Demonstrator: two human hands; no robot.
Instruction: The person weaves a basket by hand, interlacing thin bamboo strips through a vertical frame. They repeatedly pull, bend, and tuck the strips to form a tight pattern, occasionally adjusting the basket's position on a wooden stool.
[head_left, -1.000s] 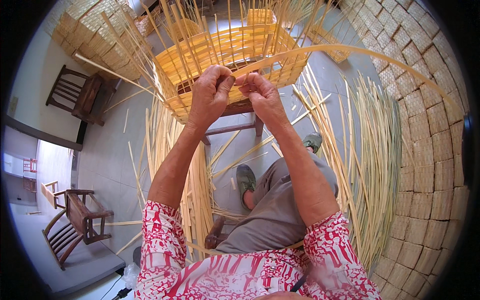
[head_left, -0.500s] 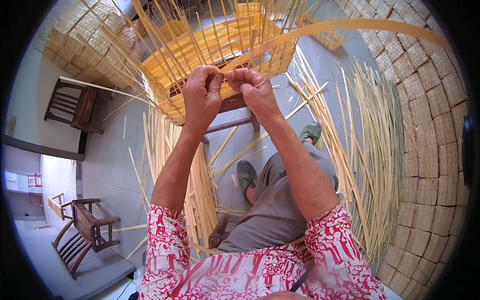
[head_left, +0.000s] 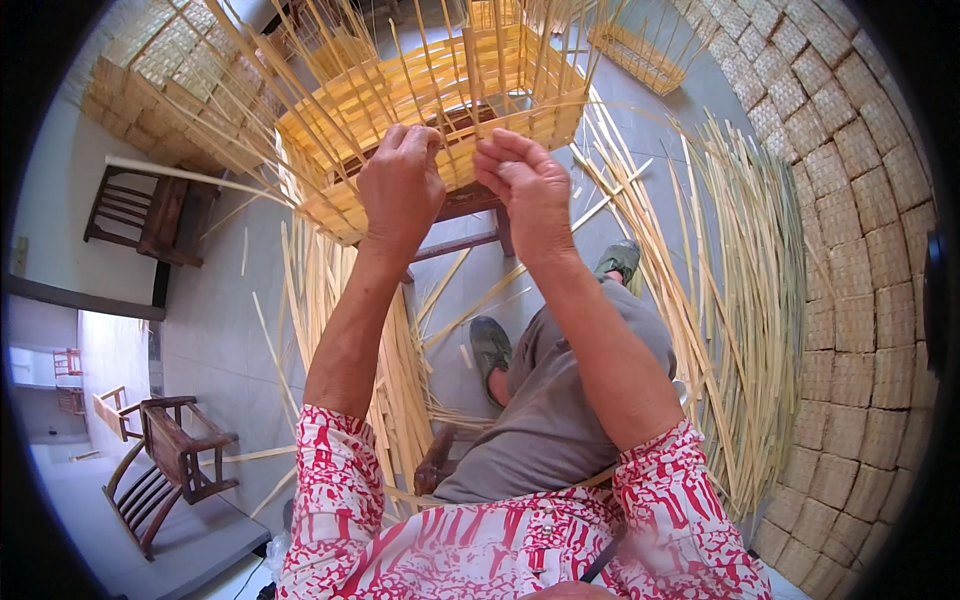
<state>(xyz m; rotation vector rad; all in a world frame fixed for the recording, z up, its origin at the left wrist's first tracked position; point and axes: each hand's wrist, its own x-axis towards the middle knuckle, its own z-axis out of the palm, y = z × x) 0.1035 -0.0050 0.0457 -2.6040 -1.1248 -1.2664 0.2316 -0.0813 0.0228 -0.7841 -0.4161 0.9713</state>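
Note:
A yellow basket of woven bamboo strips (head_left: 340, 95), its tall upright stakes unwoven at the top, rests tilted on a dark wooden stool (head_left: 468, 203). At the near wall, my left hand (head_left: 402, 190) is closed, its fingertips pinching a bamboo strip by the stakes; the knuckles hide part of the grip. Just to its right, my right hand (head_left: 530, 190) has its fingers drawn together against the same wall, closed on the strip there. A short gap with a stake separates the two hands.
Long loose bamboo strips (head_left: 745, 300) lie on the floor at right, and more strips (head_left: 390, 370) lie below the basket. Stacked woven blocks (head_left: 850, 300) line the right side. Wooden chairs (head_left: 180, 450) stand at left. Another basket (head_left: 640, 60) sits farther back.
The wide strip that arched from my hands to the upper right no longer arches there. My right hand has moved rightward, away from the left, and its fingers have straightened somewhat.

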